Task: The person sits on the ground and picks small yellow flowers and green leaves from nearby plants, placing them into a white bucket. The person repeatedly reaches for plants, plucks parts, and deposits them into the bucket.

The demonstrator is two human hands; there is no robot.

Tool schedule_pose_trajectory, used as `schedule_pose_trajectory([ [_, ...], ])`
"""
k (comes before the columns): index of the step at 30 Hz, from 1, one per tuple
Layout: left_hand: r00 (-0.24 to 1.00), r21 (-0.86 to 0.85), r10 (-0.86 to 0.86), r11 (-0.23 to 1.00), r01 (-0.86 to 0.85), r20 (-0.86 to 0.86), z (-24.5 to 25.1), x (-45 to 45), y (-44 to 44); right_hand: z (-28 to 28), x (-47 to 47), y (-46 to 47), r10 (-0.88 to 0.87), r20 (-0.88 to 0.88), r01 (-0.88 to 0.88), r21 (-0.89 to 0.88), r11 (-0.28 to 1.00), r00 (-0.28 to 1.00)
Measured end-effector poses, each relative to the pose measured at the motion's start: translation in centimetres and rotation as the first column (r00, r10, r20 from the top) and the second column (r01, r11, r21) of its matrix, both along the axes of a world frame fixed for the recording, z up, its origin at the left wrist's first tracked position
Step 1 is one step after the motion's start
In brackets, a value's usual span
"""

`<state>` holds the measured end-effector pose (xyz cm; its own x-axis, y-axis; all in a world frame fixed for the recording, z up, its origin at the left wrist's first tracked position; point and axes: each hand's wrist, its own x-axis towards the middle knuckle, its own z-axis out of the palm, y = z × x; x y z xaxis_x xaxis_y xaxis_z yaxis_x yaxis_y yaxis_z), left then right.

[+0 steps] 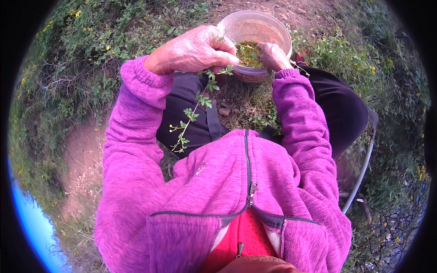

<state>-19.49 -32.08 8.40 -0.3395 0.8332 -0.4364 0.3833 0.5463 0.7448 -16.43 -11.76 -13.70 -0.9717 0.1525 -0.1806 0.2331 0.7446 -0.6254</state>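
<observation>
A round whitish plastic bucket (255, 17) stands on the ground before me, with small yellow and green plant bits (251, 56) inside. My left hand (201, 49) is at the bucket's left rim, its thumb and fingers pinching a leafy green plant stem (193, 114). The stem hangs down to the left over my dark trouser leg and bears small lobed leaves. My right hand (273, 56) reaches over the near right rim, fingers curled above the plant bits. Whether those fingers hold something is hidden. Thin stem pieces lie near my right wrist.
Dark-trousered knees (341, 105) flank the bucket. Dry grass (244, 99) lies between them. Green shrubs with yellow flowers (107, 48) grow on both sides. A pale curved tube or rod (363, 170) is at the right, and a reddish object (301, 56) sits beside the bucket.
</observation>
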Motion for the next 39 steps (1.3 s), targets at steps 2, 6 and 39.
schedule_pose_trajectory([
  [2, 0.990, -0.128, -0.133, 0.982, 0.137, 0.042, -2.2, 1.4, 0.6, -0.2, -0.1, 0.0, 0.011, -0.063, -0.014, -0.047, 0.999, 0.998],
  [6, 0.954, -0.305, -0.140, 0.926, 0.221, 0.265, -7.5, 3.8, 1.4, 0.0, -0.5, 0.4, -0.049, -0.197, 0.027, -0.114, 0.993, 0.979],
  [39, 0.811, 0.484, 0.579, 0.689, -0.540, 0.081, -3.1, -3.5, 2.2, 9.3, 1.4, -1.3, -0.421, -0.192, -0.237, -0.970, -0.057, 0.887],
])
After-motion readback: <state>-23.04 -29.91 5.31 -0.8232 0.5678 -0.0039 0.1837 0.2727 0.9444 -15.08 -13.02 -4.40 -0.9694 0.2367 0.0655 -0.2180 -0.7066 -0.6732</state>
